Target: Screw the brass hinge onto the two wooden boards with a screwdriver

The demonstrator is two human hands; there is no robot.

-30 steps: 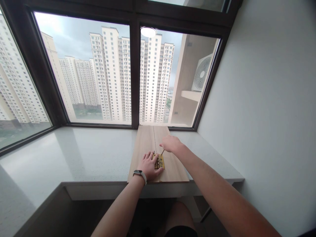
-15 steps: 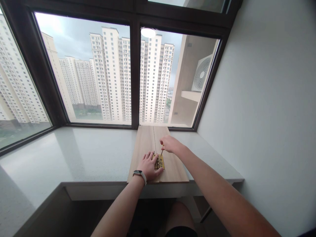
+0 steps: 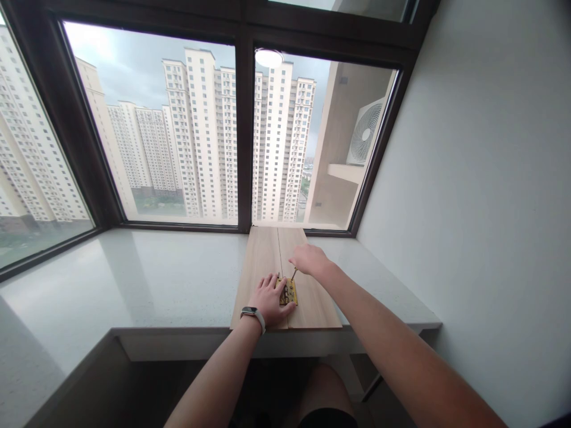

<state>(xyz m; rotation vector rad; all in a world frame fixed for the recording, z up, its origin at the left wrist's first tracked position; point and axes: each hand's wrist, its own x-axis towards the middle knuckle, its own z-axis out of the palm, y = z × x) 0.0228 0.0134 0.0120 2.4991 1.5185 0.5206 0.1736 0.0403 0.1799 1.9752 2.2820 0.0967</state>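
Note:
A flat brass-yellow plate (image 3: 292,293) that looks like a hinge lies across the seam of two pale wooden boards (image 3: 314,303). Small screws or holes dot its right part, and a dark pattern shows on its left. My left hand (image 3: 270,298) rests over its left side, fingers stretched and spread, thumb along the near edge. Above the plate's far right corner, my right hand (image 3: 310,260) is closed round a screwdriver (image 3: 294,274). The thin shaft slants down to that corner; most of the handle is hidden in my fist.
The boards lie on a white stone-like sill (image 3: 178,279), reaching from its front edge to the dark window frame (image 3: 244,148). A white wall (image 3: 482,178) stands at the right. My leg (image 3: 328,386) is below the sill's edge.
My right hand has turned slightly round the screwdriver, and its fingers look more tucked in. My left hand and the plate stay where they were.

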